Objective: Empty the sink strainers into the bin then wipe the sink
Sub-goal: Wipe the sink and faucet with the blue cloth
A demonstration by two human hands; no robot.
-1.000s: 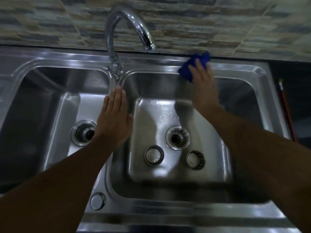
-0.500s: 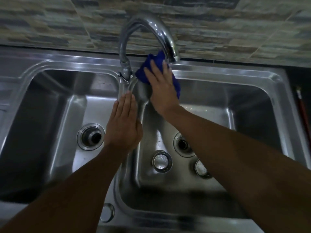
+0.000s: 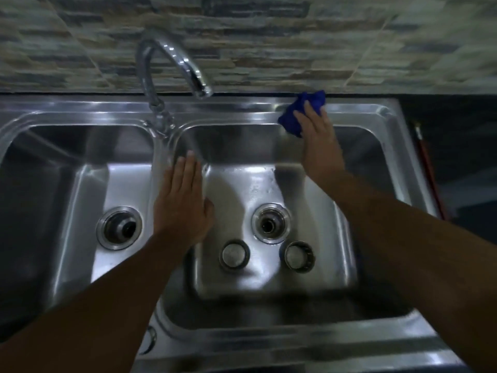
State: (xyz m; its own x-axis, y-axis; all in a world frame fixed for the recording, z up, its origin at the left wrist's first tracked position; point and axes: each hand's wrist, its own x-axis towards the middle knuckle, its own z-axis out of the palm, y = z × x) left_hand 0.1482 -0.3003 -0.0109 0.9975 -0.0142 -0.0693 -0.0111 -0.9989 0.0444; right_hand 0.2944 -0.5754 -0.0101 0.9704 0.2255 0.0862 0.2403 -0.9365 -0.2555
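A steel double sink (image 3: 242,110) fills the view. My right hand (image 3: 318,141) presses a blue cloth (image 3: 291,119) with straight fingers against the back rim of the right basin. My left hand (image 3: 183,200) lies flat on the divider between the two basins. Two round metal strainers lie on the right basin's floor, one (image 3: 234,255) left of the other (image 3: 298,255), both in front of the open drain (image 3: 270,223). The left basin's drain (image 3: 119,227) is also open.
A curved chrome tap (image 3: 172,63) rises from the back rim above the divider, its spout over the right basin. A stone-pattern tiled wall (image 3: 269,36) stands behind. A thin red-handled tool (image 3: 427,168) lies on the dark counter at the right.
My right hand slid the blue cloth along the back rim from the tap's base to the right. The left hand stayed on the divider.
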